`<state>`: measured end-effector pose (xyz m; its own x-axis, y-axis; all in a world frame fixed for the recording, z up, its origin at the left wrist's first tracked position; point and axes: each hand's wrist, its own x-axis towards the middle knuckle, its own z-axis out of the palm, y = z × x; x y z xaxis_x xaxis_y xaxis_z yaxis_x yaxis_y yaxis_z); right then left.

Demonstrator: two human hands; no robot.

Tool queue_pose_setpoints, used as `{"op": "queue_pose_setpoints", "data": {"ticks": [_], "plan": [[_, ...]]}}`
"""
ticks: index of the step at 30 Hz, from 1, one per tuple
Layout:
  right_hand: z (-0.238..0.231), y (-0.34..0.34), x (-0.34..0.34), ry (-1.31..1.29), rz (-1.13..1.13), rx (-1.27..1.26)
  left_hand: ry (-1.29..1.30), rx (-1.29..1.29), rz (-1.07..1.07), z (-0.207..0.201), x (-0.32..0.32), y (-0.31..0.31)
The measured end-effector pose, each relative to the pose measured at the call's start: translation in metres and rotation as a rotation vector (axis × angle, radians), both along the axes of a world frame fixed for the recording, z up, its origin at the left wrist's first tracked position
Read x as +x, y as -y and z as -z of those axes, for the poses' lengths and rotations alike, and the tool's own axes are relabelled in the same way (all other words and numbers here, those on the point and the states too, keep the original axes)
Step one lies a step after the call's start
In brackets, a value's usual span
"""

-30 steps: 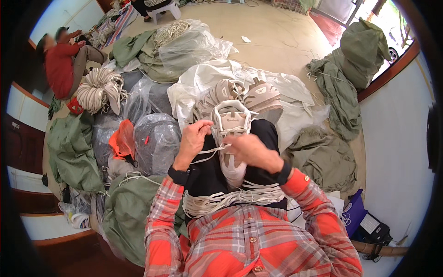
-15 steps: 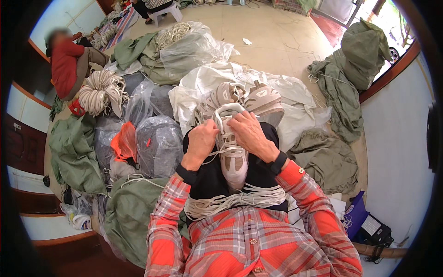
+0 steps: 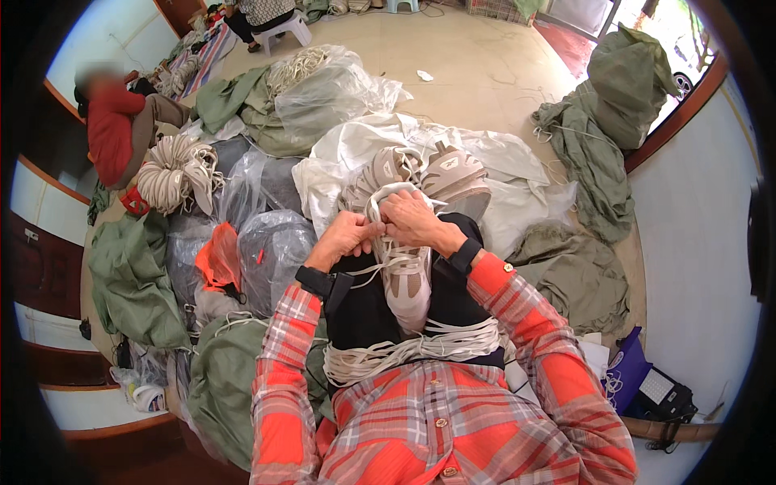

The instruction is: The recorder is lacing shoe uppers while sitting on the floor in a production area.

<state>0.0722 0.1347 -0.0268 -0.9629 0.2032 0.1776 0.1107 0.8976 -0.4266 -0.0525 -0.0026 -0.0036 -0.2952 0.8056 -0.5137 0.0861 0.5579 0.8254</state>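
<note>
A beige and white sneaker (image 3: 407,301) rests upright between my thighs, its toe toward me and its collar away. White shoelace (image 3: 396,263) crosses its upper, and a loose strand hangs to the left. My left hand (image 3: 347,238) pinches the lace at the left eyelet edge. Close against it, my right hand (image 3: 412,220) lies over the tongue with its fingers bent together on the lace; its fingertips are partly hidden. Across my lap runs a bundle of white shoelaces (image 3: 414,349). Just beyond my hands sit more beige sneakers (image 3: 457,182).
A white sheet (image 3: 505,162) lies under the far sneakers. Clear-wrapped grey bundles (image 3: 279,250), an orange bag (image 3: 217,257) and a ring of sneakers (image 3: 174,174) are at left. Green sacks (image 3: 133,283) flank me. A person in red (image 3: 113,121) sits far left.
My left hand has shifted up and right, its fingertips now meeting my right hand's at the eyelets. My right hand has moved slightly left, its fingers drawn closer together.
</note>
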Motion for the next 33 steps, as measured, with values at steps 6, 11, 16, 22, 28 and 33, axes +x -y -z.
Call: {"op": "queue_pose_setpoints", "data": {"ticks": [6, 11, 16, 22, 28, 33], "plan": [[-0.006, 0.003, 0.001, -0.033, -0.058, -0.093, 0.202, 0.159, -0.016, 0.017, -0.01, 0.014], [-0.005, 0.002, 0.0, 0.032, -0.034, -0.089, 0.148, 0.14, 0.001, 0.014, -0.006, 0.008], [-0.023, 0.0, 0.017, -0.179, 0.005, 0.385, 0.138, -0.021, -0.09, -0.001, 0.0, 0.024], [-0.04, -0.046, 0.05, -0.078, 0.269, -0.256, 1.205, 1.01, -0.505, 0.004, 0.036, 0.061], [-0.023, -0.019, 0.042, -0.401, 0.079, -1.866, 1.51, 1.037, -0.723, 0.015, 0.043, 0.063], [-0.008, -0.05, 0.065, -0.773, 0.224, -2.176, 1.905, 0.646, -0.841, 0.022, 0.064, 0.053]]}}
